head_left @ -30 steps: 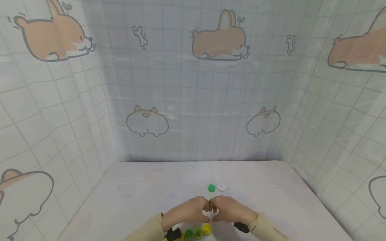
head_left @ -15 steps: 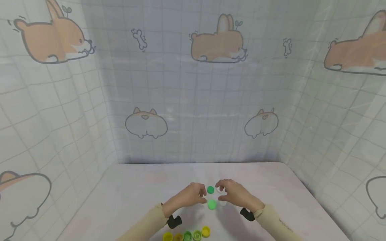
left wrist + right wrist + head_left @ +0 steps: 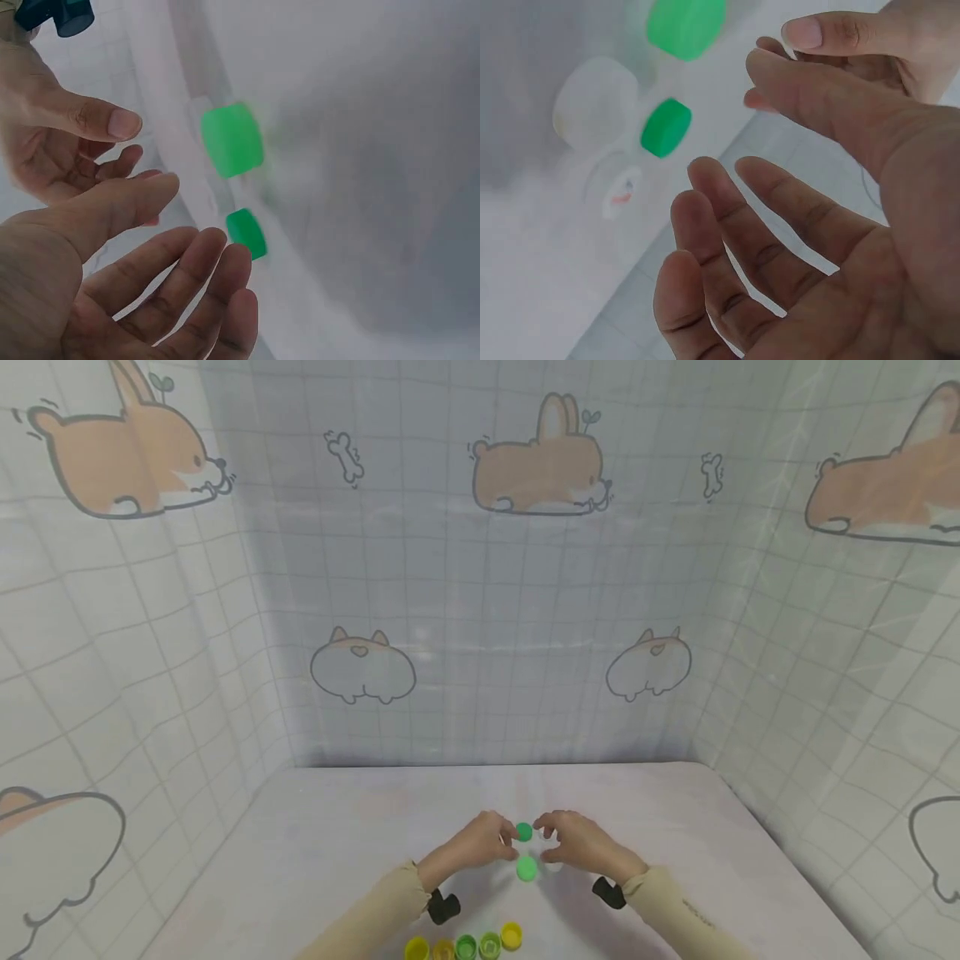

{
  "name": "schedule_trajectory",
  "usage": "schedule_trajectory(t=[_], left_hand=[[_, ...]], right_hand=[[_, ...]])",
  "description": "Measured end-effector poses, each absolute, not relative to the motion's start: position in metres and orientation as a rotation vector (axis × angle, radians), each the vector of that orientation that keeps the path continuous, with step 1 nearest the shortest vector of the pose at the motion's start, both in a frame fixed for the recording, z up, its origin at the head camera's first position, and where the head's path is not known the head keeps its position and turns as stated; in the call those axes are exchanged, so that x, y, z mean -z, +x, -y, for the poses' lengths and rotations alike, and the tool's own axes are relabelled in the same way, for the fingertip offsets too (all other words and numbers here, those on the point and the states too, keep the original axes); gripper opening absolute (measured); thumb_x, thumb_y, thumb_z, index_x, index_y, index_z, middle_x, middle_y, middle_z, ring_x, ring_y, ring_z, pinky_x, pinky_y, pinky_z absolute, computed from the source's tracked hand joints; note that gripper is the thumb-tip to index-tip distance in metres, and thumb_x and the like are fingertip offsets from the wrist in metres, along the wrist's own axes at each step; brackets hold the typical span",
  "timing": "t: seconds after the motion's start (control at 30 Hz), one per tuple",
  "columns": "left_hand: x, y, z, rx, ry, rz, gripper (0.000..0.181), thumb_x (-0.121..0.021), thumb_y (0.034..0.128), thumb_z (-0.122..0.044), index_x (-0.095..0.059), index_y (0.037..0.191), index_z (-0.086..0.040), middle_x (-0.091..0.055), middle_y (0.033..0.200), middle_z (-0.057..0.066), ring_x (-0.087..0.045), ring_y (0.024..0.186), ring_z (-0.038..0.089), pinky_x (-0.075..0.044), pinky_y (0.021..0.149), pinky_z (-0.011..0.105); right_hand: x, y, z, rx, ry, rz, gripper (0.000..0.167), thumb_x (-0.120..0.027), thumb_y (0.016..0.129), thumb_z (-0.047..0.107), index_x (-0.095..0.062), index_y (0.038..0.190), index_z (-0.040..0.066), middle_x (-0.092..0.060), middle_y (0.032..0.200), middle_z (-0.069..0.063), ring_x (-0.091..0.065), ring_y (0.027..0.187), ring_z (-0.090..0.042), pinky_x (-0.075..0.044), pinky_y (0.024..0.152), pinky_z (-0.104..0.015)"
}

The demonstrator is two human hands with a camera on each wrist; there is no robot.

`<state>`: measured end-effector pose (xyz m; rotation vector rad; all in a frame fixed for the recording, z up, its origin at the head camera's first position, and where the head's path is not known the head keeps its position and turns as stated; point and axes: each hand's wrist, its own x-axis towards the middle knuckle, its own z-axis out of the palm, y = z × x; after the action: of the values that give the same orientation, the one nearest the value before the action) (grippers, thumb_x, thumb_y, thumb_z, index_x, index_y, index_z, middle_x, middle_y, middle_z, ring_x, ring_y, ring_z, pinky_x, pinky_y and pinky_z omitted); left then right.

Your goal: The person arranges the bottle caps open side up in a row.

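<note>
Both hands hover above the table, apart from each other, fingers loosely bent and holding nothing. The left hand [image 3: 480,842] is left of a dark green cap [image 3: 523,832] and a light green cap [image 3: 527,868]. On their other side is the right hand [image 3: 587,845], partly covering two white caps. In the right wrist view, a plain white cap [image 3: 596,103] and a white cap with a red mark [image 3: 620,196] lie beside the dark green cap [image 3: 666,127]. The left wrist view shows the left hand [image 3: 150,285] with its thumb apart from its fingers.
Near the table's front edge stands a row of open round containers: a yellow one [image 3: 417,949], an orange-yellow one [image 3: 444,951], green ones [image 3: 466,947] and another yellow one [image 3: 512,936]. Curtains with a dog print [image 3: 480,718] surround the table [image 3: 360,827] at the back and sides.
From touching fingertips in a heart-like shape, the hands have moved apart and farther over the table, uncovering the light green cap. Over the last half second they have shifted only slightly.
</note>
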<state>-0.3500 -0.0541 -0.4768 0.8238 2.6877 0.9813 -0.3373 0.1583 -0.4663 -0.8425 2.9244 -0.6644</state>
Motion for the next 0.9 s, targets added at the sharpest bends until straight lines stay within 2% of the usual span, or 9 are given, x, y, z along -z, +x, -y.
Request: schedule_trajectory(t=[0.23,0.37,0.5,0.63,0.73,0.9], left_hand=[[0.487,-0.348,0.044,-0.941,0.738,-2.650,0.033,-0.078,0.0760,-0.013,-0.072,0.105,0.000,-0.070,0.084,0.001,-0.056,0.068,0.008,-0.047,0.060,0.024],[0.492,-0.348,0.040,-0.915,0.749,-2.644,0.030,-0.079,0.0743,-0.013,-0.074,0.101,-0.001,-0.068,0.077,-0.001,-0.055,0.065,0.007,-0.046,0.059,0.023],[0.496,-0.347,0.039,-0.911,0.774,-2.633,0.022,-0.080,0.0731,-0.010,-0.076,0.094,-0.004,-0.066,0.068,-0.003,-0.051,0.060,0.006,-0.043,0.056,0.021],[0.496,-0.345,0.038,-0.916,0.790,-2.630,0.016,-0.079,0.0727,-0.008,-0.077,0.087,-0.004,-0.063,0.062,-0.004,-0.045,0.056,0.005,-0.038,0.052,0.019],[0.497,-0.346,0.037,-0.916,0.790,-2.635,0.013,-0.079,0.0725,-0.007,-0.077,0.085,-0.005,-0.064,0.062,-0.004,-0.044,0.055,0.005,-0.038,0.052,0.019],[0.498,-0.347,0.039,-0.938,0.786,-2.627,0.012,-0.079,0.0731,-0.007,-0.077,0.085,-0.006,-0.069,0.067,-0.003,-0.047,0.057,0.004,-0.040,0.054,0.019]], right_hand=[[0.479,-0.337,-0.152,0.607,-0.884,-2.903,0.039,-0.082,0.074,0.018,-0.069,0.107,0.005,-0.067,0.093,-0.002,-0.059,0.082,-0.014,-0.048,0.069,-0.027],[0.485,-0.335,-0.150,0.627,-0.895,-2.892,0.034,-0.082,0.072,0.017,-0.071,0.102,0.005,-0.067,0.092,-0.003,-0.061,0.083,-0.017,-0.050,0.071,-0.029],[0.492,-0.336,-0.148,0.645,-0.941,-2.889,0.027,-0.083,0.070,0.013,-0.074,0.095,0.008,-0.072,0.092,0.000,-0.066,0.093,-0.022,-0.052,0.086,-0.036],[0.498,-0.338,-0.145,0.629,-0.969,-2.889,0.023,-0.083,0.070,0.011,-0.075,0.091,0.011,-0.073,0.086,0.006,-0.068,0.089,-0.015,-0.043,0.102,-0.045],[0.499,-0.340,-0.144,0.619,-0.949,-2.885,0.021,-0.082,0.070,0.011,-0.075,0.089,0.013,-0.071,0.081,0.010,-0.065,0.082,-0.008,-0.042,0.103,-0.046],[0.500,-0.340,-0.144,0.639,-0.918,-2.879,0.020,-0.082,0.070,0.013,-0.074,0.089,0.015,-0.069,0.079,0.013,-0.063,0.083,-0.007,-0.045,0.098,-0.045]])
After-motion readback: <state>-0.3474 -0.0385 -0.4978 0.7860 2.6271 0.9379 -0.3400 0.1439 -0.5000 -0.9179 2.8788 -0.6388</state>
